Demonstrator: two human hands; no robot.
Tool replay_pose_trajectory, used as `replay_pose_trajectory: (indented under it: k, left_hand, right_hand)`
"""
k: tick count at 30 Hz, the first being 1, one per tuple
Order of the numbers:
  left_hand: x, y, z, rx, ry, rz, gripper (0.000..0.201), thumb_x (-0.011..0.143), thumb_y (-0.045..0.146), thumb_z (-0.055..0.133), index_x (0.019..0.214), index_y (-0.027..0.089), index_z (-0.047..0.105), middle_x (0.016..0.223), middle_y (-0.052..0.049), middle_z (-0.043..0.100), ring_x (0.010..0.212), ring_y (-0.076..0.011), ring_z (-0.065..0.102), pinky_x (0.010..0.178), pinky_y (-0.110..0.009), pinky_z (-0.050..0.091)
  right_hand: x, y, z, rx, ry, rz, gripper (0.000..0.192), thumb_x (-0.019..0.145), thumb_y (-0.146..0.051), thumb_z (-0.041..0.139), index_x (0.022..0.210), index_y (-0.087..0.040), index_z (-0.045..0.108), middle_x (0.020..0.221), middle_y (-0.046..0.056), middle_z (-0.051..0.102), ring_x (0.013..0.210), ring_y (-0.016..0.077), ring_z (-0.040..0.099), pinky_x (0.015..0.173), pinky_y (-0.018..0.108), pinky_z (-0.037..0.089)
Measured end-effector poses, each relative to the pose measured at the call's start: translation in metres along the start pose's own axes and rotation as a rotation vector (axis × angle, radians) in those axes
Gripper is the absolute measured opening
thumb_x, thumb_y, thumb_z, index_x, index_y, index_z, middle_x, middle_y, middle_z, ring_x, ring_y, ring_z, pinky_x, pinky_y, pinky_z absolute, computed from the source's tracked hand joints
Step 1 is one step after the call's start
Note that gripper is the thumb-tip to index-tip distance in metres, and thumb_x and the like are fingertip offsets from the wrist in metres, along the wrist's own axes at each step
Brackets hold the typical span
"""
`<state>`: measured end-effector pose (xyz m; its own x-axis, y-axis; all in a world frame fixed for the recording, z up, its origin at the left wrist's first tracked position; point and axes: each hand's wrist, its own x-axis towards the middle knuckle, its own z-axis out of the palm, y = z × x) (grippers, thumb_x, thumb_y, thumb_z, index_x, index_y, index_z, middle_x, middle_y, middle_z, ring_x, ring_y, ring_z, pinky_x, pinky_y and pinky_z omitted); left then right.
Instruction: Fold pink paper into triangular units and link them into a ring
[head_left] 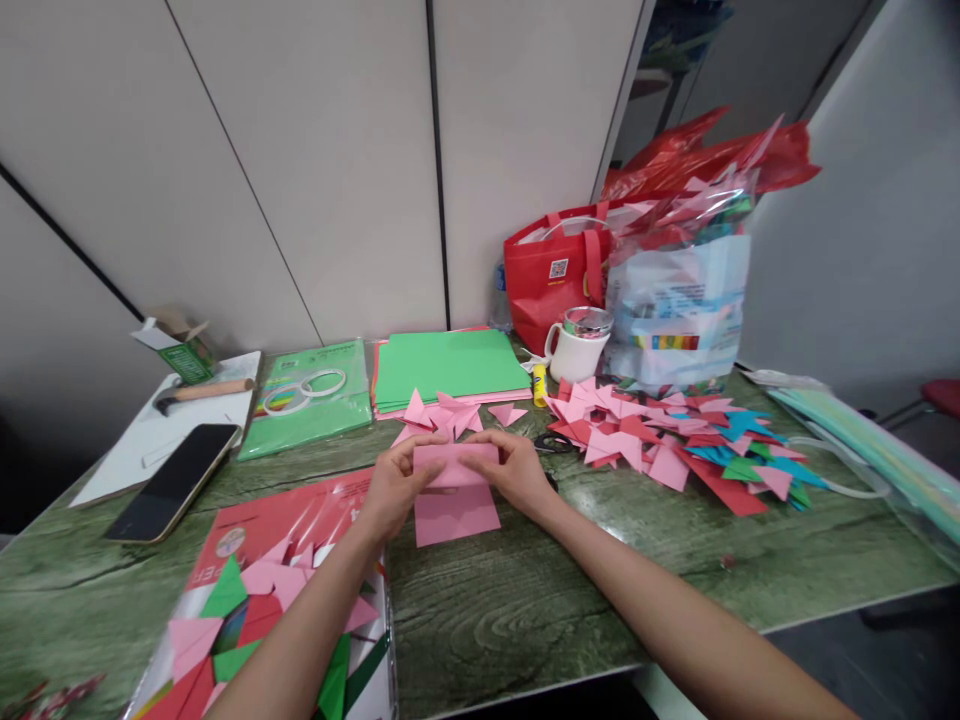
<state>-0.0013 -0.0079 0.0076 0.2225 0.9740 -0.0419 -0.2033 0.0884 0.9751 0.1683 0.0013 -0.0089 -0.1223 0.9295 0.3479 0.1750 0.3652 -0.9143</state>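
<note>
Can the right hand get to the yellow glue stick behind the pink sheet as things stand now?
Probably yes. The right hand is busy holding the pink sheet, but the glue stick lies close beyond it, with only the scissors and flat table between.

Green wood-grain table (525, 620); pale panelled wall (337, 150) with dark seams behind; even indoor light.
</note>
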Motion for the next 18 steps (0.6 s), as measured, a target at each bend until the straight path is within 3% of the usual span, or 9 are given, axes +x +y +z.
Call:
replay_pose_trajectory:
  k: [18]
  left_hand:
    - [0.0006, -0.0038, -0.0018, 0.039, 0.019, 0.029, 0.033, 0.063, 0.025, 0.07, 0.094, 0.015, 0.06, 0.074, -0.002, 0.064, 0.065, -0.014, 0.062, 0.058, -0.025, 0.052]
  right_hand:
    - [0.0018, -0.0003, -0.0003, 0.066, 0.046, 0.038, 0.019, 0.064, -0.03, 0.069, 0.074, -0.016, 0.065, 0.072, 0.003, 0.066, 0.064, 0.0148, 0.058, 0.055, 0.024, 0.043]
